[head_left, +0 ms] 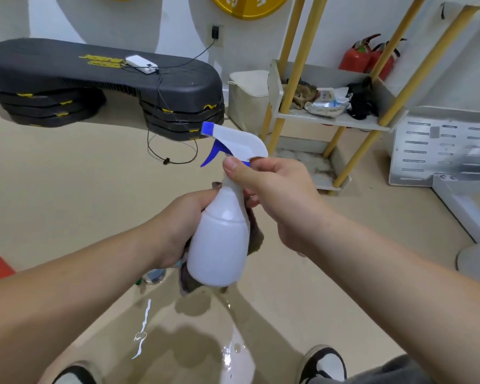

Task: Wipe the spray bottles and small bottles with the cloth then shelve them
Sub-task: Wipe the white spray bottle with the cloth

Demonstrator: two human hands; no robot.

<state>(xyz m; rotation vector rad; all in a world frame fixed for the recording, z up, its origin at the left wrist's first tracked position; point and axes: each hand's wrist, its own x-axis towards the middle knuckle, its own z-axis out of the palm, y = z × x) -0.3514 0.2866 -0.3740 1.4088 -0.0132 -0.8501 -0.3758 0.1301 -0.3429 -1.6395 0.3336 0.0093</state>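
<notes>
A white spray bottle with a blue trigger and nozzle tip is held upright in front of me. My right hand grips its neck just under the spray head. My left hand presses a brown cloth around the bottle's body; the cloth shows behind and below the bottle. A small clear bottle lies on the floor, partly hidden under my left wrist. The shelf, with yellow poles and white boards, stands at the back right.
The shelf's middle board holds rags and packets. Two red fire extinguishers stand behind it. A stack of black step platforms with a charging phone is at back left. A white bin sits beside the shelf. The floor by my shoes is wet.
</notes>
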